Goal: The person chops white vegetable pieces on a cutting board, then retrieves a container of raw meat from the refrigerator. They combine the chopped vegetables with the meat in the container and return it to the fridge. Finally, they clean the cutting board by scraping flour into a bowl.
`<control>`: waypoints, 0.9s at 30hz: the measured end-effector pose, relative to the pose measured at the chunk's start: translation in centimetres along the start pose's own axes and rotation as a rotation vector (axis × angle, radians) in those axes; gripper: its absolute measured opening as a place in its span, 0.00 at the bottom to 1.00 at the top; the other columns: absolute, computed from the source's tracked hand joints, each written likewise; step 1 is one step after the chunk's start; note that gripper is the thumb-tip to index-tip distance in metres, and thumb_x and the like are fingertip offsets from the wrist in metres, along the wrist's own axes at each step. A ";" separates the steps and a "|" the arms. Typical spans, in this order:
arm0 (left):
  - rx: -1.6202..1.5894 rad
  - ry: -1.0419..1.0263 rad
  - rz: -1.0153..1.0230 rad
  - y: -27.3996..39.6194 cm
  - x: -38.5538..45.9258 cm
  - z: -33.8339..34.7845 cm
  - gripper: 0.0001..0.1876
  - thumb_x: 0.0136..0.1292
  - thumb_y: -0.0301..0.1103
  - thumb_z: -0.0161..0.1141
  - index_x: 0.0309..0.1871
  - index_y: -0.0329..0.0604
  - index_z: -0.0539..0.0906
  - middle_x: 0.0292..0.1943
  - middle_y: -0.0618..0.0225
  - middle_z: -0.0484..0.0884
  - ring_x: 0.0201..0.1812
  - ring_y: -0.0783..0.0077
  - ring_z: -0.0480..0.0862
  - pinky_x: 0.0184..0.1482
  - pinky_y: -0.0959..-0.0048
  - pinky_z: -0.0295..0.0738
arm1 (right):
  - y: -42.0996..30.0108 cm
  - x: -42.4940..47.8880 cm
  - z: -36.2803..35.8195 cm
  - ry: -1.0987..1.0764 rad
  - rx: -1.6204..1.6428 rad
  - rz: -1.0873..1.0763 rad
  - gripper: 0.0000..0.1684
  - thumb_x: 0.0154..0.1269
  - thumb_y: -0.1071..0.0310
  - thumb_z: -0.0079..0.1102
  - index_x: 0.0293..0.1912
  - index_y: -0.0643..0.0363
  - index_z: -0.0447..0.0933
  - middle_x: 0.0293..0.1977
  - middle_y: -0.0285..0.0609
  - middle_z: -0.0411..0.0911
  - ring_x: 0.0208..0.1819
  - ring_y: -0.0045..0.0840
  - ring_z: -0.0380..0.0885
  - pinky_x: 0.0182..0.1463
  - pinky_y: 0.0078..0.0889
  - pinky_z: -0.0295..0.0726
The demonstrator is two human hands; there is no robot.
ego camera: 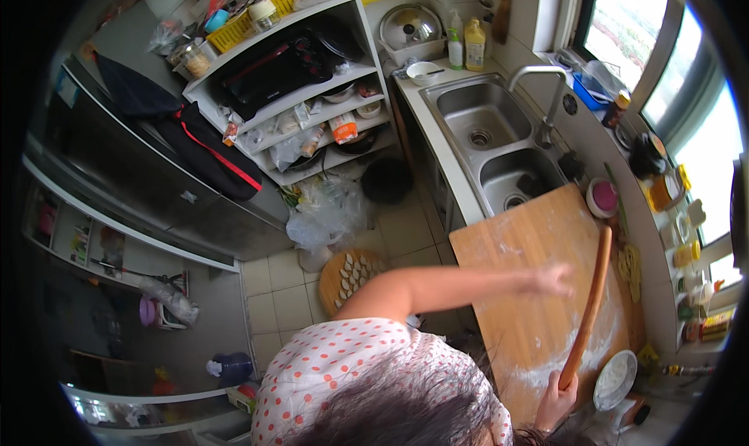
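Observation:
My right hand (556,400) grips the near end of a long wooden rolling pin (591,311). The pin slants up and away over the right side of a flour-dusted wooden board (509,259). Stretched out above the board, my left hand (553,279) is blurred by motion, its fingers apart and nothing visible in them. White flour (541,376) is smeared on the board near my right hand. Just beyond that hand, a bowl of white powder (615,380) sits tilted at the board's edge.
A double steel sink (485,115) adjoins the board's far edge. Jars and bottles (684,253) line the windowsill. A pink-and-white container (603,197) stands near the sink. Behind my left arm, a round wooden board (339,270) carries several dumplings. Plastic bags (327,212) lie on the floor.

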State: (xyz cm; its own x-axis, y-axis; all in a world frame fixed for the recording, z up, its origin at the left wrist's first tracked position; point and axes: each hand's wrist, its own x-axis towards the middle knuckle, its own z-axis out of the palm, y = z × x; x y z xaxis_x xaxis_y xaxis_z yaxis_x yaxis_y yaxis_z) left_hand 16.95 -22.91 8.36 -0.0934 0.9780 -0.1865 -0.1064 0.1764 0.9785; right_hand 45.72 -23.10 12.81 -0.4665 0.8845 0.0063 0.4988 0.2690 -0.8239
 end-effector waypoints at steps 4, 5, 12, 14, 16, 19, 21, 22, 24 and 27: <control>-0.577 -0.055 -0.108 1.6 -10.0 -4.4 0.28 0.65 0.49 0.55 0.58 0.36 0.68 0.56 0.63 0.73 0.60 0.72 0.71 0.60 0.67 0.66 | -9.1 6.6 12.5 -0.243 0.240 -0.003 0.15 0.62 0.74 0.52 0.48 0.68 0.71 0.25 0.27 0.66 0.23 0.09 0.61 0.24 0.15 0.61; -0.628 0.077 0.034 0.8 -11.1 -7.8 0.25 0.65 0.48 0.55 0.55 0.37 0.69 0.53 0.65 0.74 0.57 0.74 0.72 0.57 0.69 0.68 | -12.0 8.0 16.5 -0.342 0.306 0.024 0.16 0.62 0.74 0.52 0.50 0.67 0.70 0.26 0.27 0.67 0.23 0.08 0.61 0.24 0.14 0.60; -0.572 1.038 0.181 -5.4 -20.9 -39.9 0.11 0.65 0.37 0.56 0.45 0.44 0.73 0.42 0.72 0.77 0.42 0.79 0.77 0.46 0.77 0.72 | -33.9 16.6 46.0 -0.776 0.579 0.011 0.20 0.63 0.74 0.52 0.55 0.66 0.69 0.22 0.25 0.65 0.19 0.05 0.61 0.19 0.10 0.59; -0.463 1.260 0.175 -5.8 -23.9 -48.0 0.09 0.65 0.34 0.55 0.46 0.43 0.73 0.41 0.73 0.77 0.39 0.80 0.76 0.42 0.80 0.72 | -38.5 18.8 54.4 -0.842 0.572 0.002 0.19 0.63 0.71 0.53 0.54 0.65 0.70 0.21 0.24 0.65 0.17 0.05 0.60 0.18 0.10 0.58; -0.340 1.455 0.270 -4.1 -26.4 -57.2 0.11 0.66 0.31 0.52 0.50 0.41 0.72 0.38 0.73 0.75 0.37 0.80 0.75 0.41 0.81 0.71 | -42.9 20.4 61.1 -0.884 0.585 0.027 0.17 0.63 0.70 0.53 0.51 0.65 0.72 0.20 0.24 0.64 0.17 0.05 0.59 0.18 0.10 0.58; 0.003 1.637 0.347 -3.1 -29.0 -73.3 0.19 0.68 0.30 0.48 0.60 0.32 0.65 0.49 0.61 0.75 0.48 0.74 0.75 0.50 0.78 0.70 | -46.4 20.9 68.0 -0.886 0.566 0.045 0.17 0.64 0.69 0.52 0.50 0.67 0.72 0.19 0.27 0.66 0.14 0.07 0.60 0.16 0.11 0.57; -0.043 1.632 0.305 2.1 -29.1 -81.1 0.27 0.68 0.31 0.46 0.67 0.27 0.55 0.67 0.43 0.58 0.69 0.59 0.59 0.68 0.69 0.52 | -47.3 21.4 71.0 -0.870 0.506 0.055 0.18 0.64 0.69 0.52 0.52 0.67 0.72 0.19 0.27 0.66 0.14 0.07 0.60 0.16 0.11 0.57; 0.105 1.742 0.273 3.0 -29.2 -85.1 0.27 0.65 0.31 0.45 0.65 0.26 0.58 0.61 0.38 0.65 0.64 0.52 0.66 0.64 0.68 0.61 | -48.1 21.1 71.7 -0.862 0.520 0.094 0.16 0.62 0.70 0.53 0.48 0.66 0.74 0.19 0.25 0.65 0.16 0.06 0.60 0.18 0.11 0.59; 0.220 1.870 0.160 4.5 -28.6 -92.0 0.28 0.63 0.32 0.46 0.64 0.24 0.58 0.58 0.36 0.67 0.61 0.46 0.68 0.64 0.65 0.62 | -48.2 21.3 73.6 -0.858 0.471 0.063 0.17 0.62 0.70 0.54 0.50 0.66 0.74 0.19 0.25 0.66 0.17 0.06 0.61 0.18 0.11 0.60; 0.223 1.977 0.050 7.5 -27.1 -95.7 0.26 0.59 0.27 0.49 0.61 0.25 0.62 0.57 0.39 0.69 0.59 0.46 0.71 0.62 0.64 0.64 | -48.1 22.3 76.0 -0.852 0.436 0.055 0.18 0.61 0.71 0.55 0.51 0.66 0.74 0.20 0.24 0.67 0.17 0.06 0.61 0.19 0.11 0.60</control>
State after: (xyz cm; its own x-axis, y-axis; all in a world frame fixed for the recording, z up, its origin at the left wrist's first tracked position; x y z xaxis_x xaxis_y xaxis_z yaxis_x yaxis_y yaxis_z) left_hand -76.09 -58.76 12.38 -0.8770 -0.4496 0.1693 0.0192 0.3193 0.9475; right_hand -44.21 -45.34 9.52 -0.9108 0.2708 -0.3115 0.3004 -0.0828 -0.9502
